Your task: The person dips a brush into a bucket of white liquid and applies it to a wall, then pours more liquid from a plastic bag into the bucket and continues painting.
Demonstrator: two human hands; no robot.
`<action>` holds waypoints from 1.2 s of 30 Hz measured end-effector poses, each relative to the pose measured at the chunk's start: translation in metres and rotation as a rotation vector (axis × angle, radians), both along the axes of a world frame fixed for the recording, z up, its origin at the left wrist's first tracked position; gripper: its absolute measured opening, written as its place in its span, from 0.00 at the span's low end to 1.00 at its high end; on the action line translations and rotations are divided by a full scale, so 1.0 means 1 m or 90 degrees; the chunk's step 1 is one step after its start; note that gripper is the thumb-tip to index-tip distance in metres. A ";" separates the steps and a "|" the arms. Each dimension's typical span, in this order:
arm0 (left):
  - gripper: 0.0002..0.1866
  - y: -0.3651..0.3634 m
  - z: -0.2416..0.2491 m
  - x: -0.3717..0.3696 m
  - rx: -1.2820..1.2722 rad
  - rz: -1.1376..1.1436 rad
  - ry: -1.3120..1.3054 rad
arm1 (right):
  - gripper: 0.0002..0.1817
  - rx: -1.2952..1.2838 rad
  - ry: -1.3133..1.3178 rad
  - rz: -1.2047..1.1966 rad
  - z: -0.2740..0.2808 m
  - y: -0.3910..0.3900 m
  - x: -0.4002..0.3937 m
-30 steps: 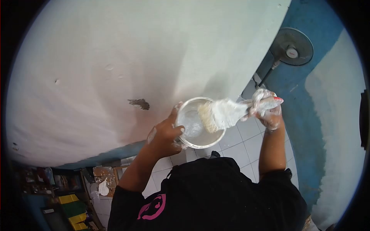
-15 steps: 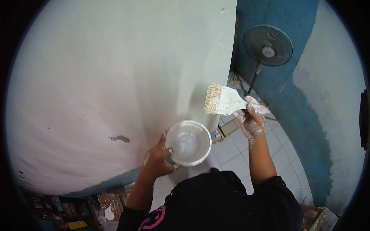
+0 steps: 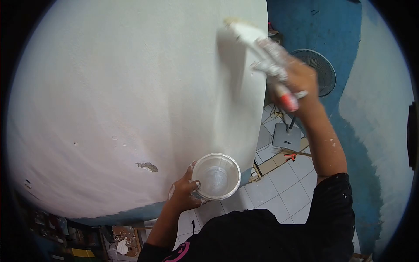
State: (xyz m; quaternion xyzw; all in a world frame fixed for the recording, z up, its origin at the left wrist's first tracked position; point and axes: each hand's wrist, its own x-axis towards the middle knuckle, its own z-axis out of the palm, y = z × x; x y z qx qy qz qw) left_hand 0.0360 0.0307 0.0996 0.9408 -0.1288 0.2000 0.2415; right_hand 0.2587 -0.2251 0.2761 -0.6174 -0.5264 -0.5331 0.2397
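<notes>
My left hand (image 3: 186,192) grips a round white bucket (image 3: 217,177) by its left side, low in front of the wall. A little whitish liquid or residue shows at the bucket's bottom. My right hand (image 3: 292,78), smeared with white paint, is wrapped round the handle of a wide paint brush (image 3: 248,32). The brush is raised near the right edge of the pale wall (image 3: 131,87), blurred by motion; whether its bristles touch the wall is hard to tell. The handle's end shows red below the hand.
Behind my right arm a standing fan (image 3: 326,74) is partly hidden, its grey base (image 3: 286,136) on the tiled floor (image 3: 279,183). A blue wall (image 3: 345,26) rises at the right. Cluttered items and wooden pieces (image 3: 124,233) lie at the lower left.
My right hand has swung up and forward with the brush, from beside the bucket to the upper wall. The view has shifted, and the bucket appears slightly lower, still held.
</notes>
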 end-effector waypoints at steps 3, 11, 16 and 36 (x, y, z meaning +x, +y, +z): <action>0.19 0.004 -0.008 -0.008 -0.011 0.006 -0.015 | 0.15 -0.257 0.034 -0.173 -0.049 0.018 -0.009; 0.20 0.009 -0.009 -0.028 -0.042 0.009 -0.007 | 0.18 -0.142 0.030 0.009 0.020 -0.005 -0.023; 0.19 0.011 -0.017 -0.038 -0.054 0.018 -0.021 | 0.15 -0.105 -0.016 -0.063 -0.005 0.020 0.000; 0.19 0.015 -0.033 -0.047 -0.057 0.005 -0.069 | 0.12 -0.477 0.051 -0.046 -0.103 0.017 -0.025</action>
